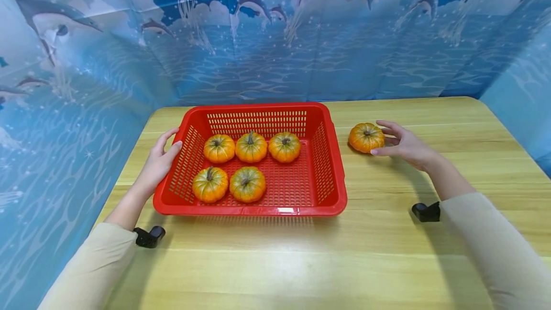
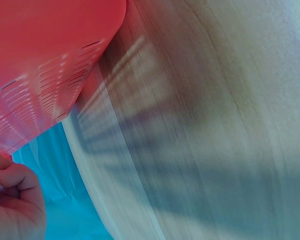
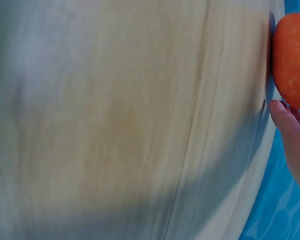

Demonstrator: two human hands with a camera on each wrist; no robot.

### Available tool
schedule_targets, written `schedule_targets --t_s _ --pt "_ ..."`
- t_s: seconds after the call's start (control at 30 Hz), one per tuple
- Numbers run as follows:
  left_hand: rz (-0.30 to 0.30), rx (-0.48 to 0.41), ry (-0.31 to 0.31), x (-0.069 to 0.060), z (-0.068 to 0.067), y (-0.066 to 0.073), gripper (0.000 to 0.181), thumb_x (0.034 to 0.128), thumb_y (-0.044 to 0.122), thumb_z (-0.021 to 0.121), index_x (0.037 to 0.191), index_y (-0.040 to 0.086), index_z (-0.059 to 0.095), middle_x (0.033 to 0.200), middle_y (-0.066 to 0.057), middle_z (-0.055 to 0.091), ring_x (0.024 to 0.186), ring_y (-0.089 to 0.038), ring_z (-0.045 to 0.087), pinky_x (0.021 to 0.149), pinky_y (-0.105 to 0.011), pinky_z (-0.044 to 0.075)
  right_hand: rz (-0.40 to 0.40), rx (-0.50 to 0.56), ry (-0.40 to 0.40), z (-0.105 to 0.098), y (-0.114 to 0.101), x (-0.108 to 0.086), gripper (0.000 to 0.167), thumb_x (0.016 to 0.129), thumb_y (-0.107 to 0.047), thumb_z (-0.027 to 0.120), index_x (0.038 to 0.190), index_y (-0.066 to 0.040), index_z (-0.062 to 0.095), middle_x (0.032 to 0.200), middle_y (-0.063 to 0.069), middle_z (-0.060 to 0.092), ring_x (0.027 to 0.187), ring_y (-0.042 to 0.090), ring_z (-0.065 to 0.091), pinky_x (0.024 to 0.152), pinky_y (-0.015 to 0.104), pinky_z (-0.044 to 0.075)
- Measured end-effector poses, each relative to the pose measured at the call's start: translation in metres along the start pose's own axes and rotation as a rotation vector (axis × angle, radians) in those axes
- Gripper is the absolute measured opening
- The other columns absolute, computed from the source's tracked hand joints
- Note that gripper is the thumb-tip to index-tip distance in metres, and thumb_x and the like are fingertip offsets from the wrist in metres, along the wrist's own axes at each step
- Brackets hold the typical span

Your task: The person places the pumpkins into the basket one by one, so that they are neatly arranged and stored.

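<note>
A red plastic basket (image 1: pixel 249 211) with slotted walls stands on the table, left of centre. Inside lie several small orange-green pumpkins (image 1: pixel 247 184), three along the back and two nearer the front. The left hand (image 1: pixel 158 162) grips the basket's left rim; in the left wrist view its curled fingers (image 2: pixel 20 180) show beside the red wall. Right of the basket, another pumpkin (image 1: pixel 366 138) rests on the table. The right hand (image 1: pixel 406 146) is at that pumpkin's right side, thumb and fingers spread apart. In the right wrist view the thumb (image 3: pixel 285 117) is close against the pumpkin (image 3: pixel 293 60); contact is unclear.
The light wooden table (image 1: pixel 275 271) has rounded back corners. Behind and beside it hangs a blue curtain (image 1: pixel 267 61) printed with dolphins. A black wrist camera (image 1: pixel 149 237) sits at the left cuff, and another camera (image 1: pixel 426 212) at the right cuff.
</note>
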State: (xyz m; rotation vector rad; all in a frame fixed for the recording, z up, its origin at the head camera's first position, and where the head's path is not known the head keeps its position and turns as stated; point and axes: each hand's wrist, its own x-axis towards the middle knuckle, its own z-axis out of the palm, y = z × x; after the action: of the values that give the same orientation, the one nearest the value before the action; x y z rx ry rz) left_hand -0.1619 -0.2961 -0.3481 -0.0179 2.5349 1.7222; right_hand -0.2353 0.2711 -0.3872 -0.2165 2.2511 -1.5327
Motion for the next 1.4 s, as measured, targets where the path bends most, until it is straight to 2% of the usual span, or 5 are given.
schedule_targets --t_s 0.13,0.4,0.73,1.0,1.4 --pt "-0.003 -0.006 -0.003 0.0 0.0 0.0 0.058 0.099 0.038 0.041 0.149 0.021 0.016 0.119 -0.027 0.048 0.078 -0.014 0.066 0.066 -0.034 0.056 -0.011 -0.003 -0.002 0.005 0.0 0.003 0.092 0.084 -0.007 0.07 0.15 -0.011 0.006 0.151 0.023 0.004 0.135 0.043 0.016 0.105 0.056 0.024" --pt "-0.008 -0.012 -0.001 -0.001 0.0 0.0 0.058 0.0994 0.037 0.04 0.149 0.021 0.016 0.12 -0.027 0.048 0.078 -0.014 0.066 0.066 -0.034 0.056 -0.016 -0.03 0.012 0.011 0.0 0.008 0.091 0.084 -0.008 0.07 0.151 -0.012 0.008 0.151 0.02 0.009 0.132 0.039 0.023 0.104 0.049 0.031" --pt "-0.014 -0.015 -0.003 0.001 0.001 -0.002 0.058 0.0993 0.037 0.041 0.149 0.022 0.016 0.121 -0.026 0.048 0.078 -0.015 0.066 0.066 -0.034 0.056 -0.007 -0.039 0.048 0.014 0.004 0.011 0.092 0.081 -0.009 0.072 0.15 -0.011 0.011 0.151 0.02 0.012 0.131 0.041 0.025 0.106 0.054 0.026" --pt "-0.007 -0.009 -0.002 0.0 0.001 0.0 0.058 0.0993 0.038 0.04 0.149 0.022 0.016 0.12 -0.026 0.048 0.078 -0.015 0.066 0.066 -0.034 0.056 -0.01 -0.046 0.051 0.014 0.004 0.012 0.093 0.081 -0.01 0.073 0.15 -0.01 0.01 0.15 0.022 0.013 0.131 0.041 0.025 0.106 0.054 0.026" --pt "0.0 -0.012 0.003 0.0 0.0 -0.001 0.058 0.0992 0.037 0.041 0.149 0.021 0.016 0.119 -0.026 0.048 0.078 -0.014 0.066 0.066 -0.033 0.056 -0.012 -0.104 0.062 0.016 0.0 0.016 0.096 0.08 -0.015 0.074 0.15 -0.009 0.008 0.146 0.024 0.02 0.127 0.04 0.029 0.104 0.053 0.03"
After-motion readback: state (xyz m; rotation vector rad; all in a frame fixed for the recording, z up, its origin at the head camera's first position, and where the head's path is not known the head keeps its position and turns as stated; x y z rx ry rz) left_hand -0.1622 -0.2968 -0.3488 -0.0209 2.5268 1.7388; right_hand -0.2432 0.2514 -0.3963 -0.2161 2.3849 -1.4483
